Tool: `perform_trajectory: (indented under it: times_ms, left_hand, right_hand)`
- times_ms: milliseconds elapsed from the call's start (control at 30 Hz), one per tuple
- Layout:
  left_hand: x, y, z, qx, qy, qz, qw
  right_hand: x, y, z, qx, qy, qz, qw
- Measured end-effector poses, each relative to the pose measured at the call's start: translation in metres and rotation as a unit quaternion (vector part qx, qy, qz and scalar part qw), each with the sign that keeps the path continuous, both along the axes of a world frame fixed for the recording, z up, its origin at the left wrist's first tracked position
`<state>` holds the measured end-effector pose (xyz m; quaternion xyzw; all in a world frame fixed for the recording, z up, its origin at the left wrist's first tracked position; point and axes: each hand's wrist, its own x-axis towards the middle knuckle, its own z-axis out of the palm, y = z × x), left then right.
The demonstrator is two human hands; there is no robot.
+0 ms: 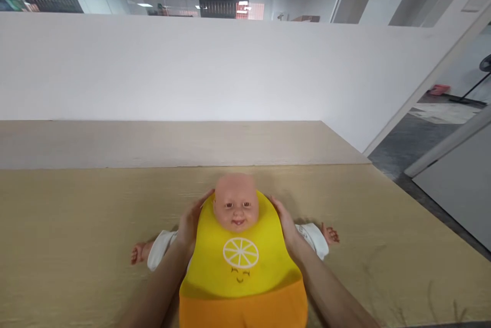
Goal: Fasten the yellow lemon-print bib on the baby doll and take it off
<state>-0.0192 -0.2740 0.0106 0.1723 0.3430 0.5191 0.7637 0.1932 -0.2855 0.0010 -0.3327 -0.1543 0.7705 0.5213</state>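
A baby doll [236,200] lies face up on the wooden table with its arms spread in white sleeves. Over its chest and round its neck sits a yellow bib [207,261] with a white citrus slice, a small smiling face and an orange pocket [243,310] at the bottom. My left hand [191,223] grips the bib's upper left edge beside the doll's head. Opposite it, my right hand [286,223] grips the upper right edge. The fingertips of both hands are partly hidden behind the bib. The doll's lower body is covered or out of view.
The table [76,215] runs back to a white wall [172,67] with glass panels above it. To the right are the table's edge, a doorway with grey floor [402,138], and a white panel [460,179]. A pink dustpan [439,89] lies farther off.
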Motion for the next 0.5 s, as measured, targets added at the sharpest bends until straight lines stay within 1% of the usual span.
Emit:
perform_trajectory:
  times_ms: [167, 233, 300, 400, 500]
  left_hand:
    - [-0.006, -0.032, -0.011, 0.011, -0.002, 0.036, 0.999]
    - [-0.007, -0.041, -0.013, -0.005, 0.009, 0.031, 0.999]
    - [-0.006, -0.048, -0.011, -0.026, 0.025, 0.016, 0.999]
    - [-0.002, -0.053, -0.003, -0.039, 0.036, 0.008, 0.999]
    - [0.001, -0.051, 0.004, -0.053, 0.069, 0.005, 0.996]
  right_hand:
    - [-0.003, -0.035, -0.010, 0.017, -0.027, -0.036, 0.999]
    - [-0.003, -0.046, -0.016, 0.021, -0.034, -0.068, 0.997]
    - [-0.003, -0.055, -0.020, 0.020, -0.036, -0.087, 0.995]
    - [-0.002, -0.059, -0.021, 0.019, -0.037, -0.078, 0.996]
    - [-0.001, -0.047, -0.018, 0.029, -0.084, -0.060, 0.994]
